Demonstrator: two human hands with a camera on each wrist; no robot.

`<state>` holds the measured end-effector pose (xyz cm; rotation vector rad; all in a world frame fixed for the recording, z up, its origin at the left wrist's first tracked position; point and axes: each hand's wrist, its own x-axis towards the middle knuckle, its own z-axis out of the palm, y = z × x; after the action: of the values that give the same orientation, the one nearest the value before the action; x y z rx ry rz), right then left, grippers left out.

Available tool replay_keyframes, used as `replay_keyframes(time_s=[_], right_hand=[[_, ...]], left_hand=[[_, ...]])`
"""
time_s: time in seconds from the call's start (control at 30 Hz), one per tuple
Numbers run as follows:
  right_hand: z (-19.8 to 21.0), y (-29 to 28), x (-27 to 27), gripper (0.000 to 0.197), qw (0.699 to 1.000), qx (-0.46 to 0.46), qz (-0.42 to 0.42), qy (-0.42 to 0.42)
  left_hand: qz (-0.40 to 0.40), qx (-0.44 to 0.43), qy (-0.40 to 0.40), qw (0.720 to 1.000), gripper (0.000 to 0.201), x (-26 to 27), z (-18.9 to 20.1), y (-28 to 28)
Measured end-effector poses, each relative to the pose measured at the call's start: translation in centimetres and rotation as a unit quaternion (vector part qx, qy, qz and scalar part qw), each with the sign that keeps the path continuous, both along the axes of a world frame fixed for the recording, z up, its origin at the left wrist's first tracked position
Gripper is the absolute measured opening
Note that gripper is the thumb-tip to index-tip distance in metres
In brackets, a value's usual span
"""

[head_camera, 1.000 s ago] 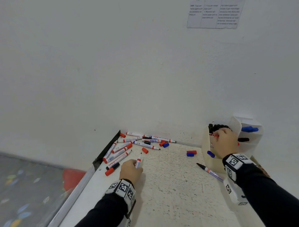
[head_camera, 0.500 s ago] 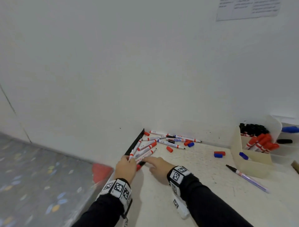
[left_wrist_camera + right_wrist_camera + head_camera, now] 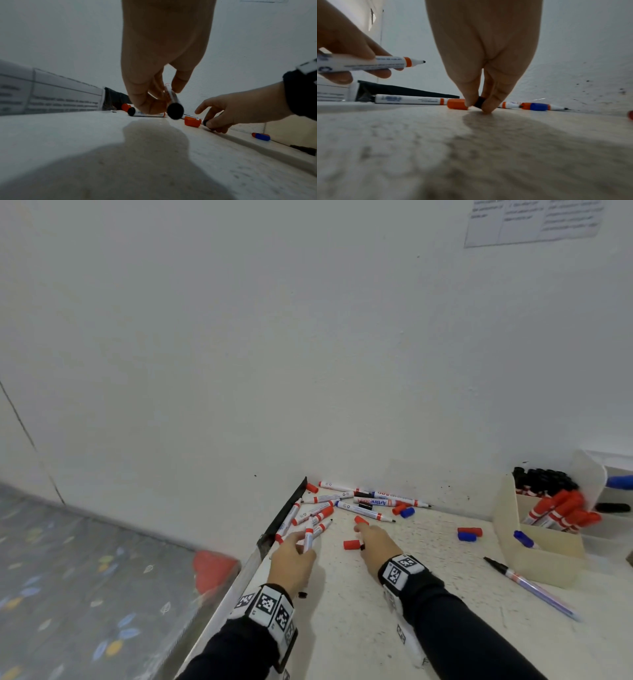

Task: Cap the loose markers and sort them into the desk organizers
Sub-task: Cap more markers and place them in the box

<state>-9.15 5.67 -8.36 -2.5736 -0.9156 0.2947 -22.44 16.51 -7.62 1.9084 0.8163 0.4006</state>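
My left hand (image 3: 298, 544) grips an uncapped white marker (image 3: 309, 537) with a red collar and a black tip (image 3: 368, 64), held just above the desk. Its black rear end (image 3: 175, 111) faces the left wrist camera. My right hand (image 3: 360, 542) rests its fingertips on the desk and pinches a small black cap (image 3: 479, 103) between thumb and finger. A loose red cap (image 3: 351, 544) lies right beside the black one. Several markers (image 3: 342, 501) and caps lie piled in the far left corner of the desk.
A beige organizer (image 3: 541, 559) at the right holds red-capped markers (image 3: 561, 513) and black-capped markers (image 3: 544, 479). In front of it lies an uncapped marker (image 3: 527, 587). A red and a blue cap (image 3: 469, 534) lie mid-desk. The desk's left edge (image 3: 239, 580) drops to the floor.
My right hand left the organizer, crossed to the marker pile and now pinches a black cap. My left hand stayed by the pile and holds a marker lifted off the desk.
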Motion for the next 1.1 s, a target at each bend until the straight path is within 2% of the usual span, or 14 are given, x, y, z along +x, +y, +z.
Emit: replay_keyframes(time_s=[0.13, 0.33, 0.43, 0.57, 0.73, 0.83, 0.93, 1.1], right_hand=[[0.5, -2.6, 1.5, 0.029, 0.995, 0.072, -0.063, 0.000], [1.2, -6.7, 2.9, 0.009, 0.984, 0.135, -0.110, -0.026], [1.9, -8.4, 3.4, 0.008, 0.978, 0.175, -0.111, -0.024], [2.7, -10.1, 3.2, 0.030, 0.981, 0.176, -0.081, 0.023], [2.6, -12.0, 3.0, 0.022, 0.977, 0.198, -0.073, 0.020], [2.4, -12.5, 3.1, 0.031, 0.985, 0.157, -0.065, -0.004], [2.3, -12.6, 2.9, 0.034, 0.986, 0.158, -0.043, 0.002], [1.8, -12.5, 2.6, 0.027, 0.979, 0.198, -0.046, 0.031]], left_hand=[[-0.041, -0.042, 0.013, 0.998, 0.047, 0.8, 0.2, -1.4], [-0.049, -0.027, 0.028, 0.998, 0.043, 2.7, -0.2, -3.3], [-0.093, 0.001, 0.032, 0.995, 0.038, 3.8, -0.4, -4.6], [-0.144, 0.083, 0.065, 0.984, 0.040, 5.9, -1.1, -6.2], [-0.177, 0.195, 0.086, 0.961, 0.045, 7.5, -1.7, -7.8], [-0.181, 0.211, 0.067, 0.958, 0.044, 7.8, -2.0, -8.3], [-0.190, 0.235, 0.061, 0.951, 0.045, 7.9, -2.1, -8.4], [-0.207, 0.244, 0.059, 0.946, 0.047, 7.7, -1.9, -8.6]])
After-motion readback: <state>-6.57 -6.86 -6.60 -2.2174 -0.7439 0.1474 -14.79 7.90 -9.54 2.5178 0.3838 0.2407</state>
